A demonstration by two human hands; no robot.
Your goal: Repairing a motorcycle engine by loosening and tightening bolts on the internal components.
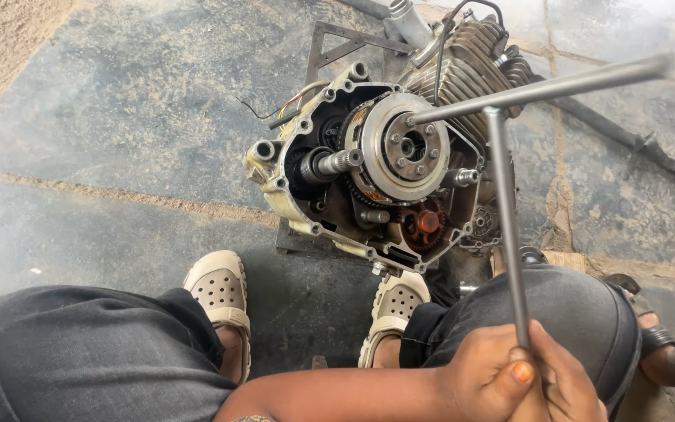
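An open motorcycle engine (pixel 314 199) stands on the stone floor with its round clutch assembly (pixel 404 148) facing me. One arm of a steel T-handle wrench (pixel 505 203) has its tip on a bolt on the clutch face. Its opposite arm sticks out to the upper right. The long shaft runs down to my hands above my right knee. My left hand (pixel 486 383) is wrapped around the shaft's lower end, thumb up. My right hand (pixel 568 387) grips the same end from the other side, pressed against the left hand.
The finned cylinder (pixel 470 55) and a metal frame (pixel 337 43) lie behind the engine. My feet in beige perforated clogs (pixel 220 293) rest just in front of it. A sandalled foot (pixel 654 332) shows at the right edge. A dark rod (pixel 634 141) lies on the floor at right.
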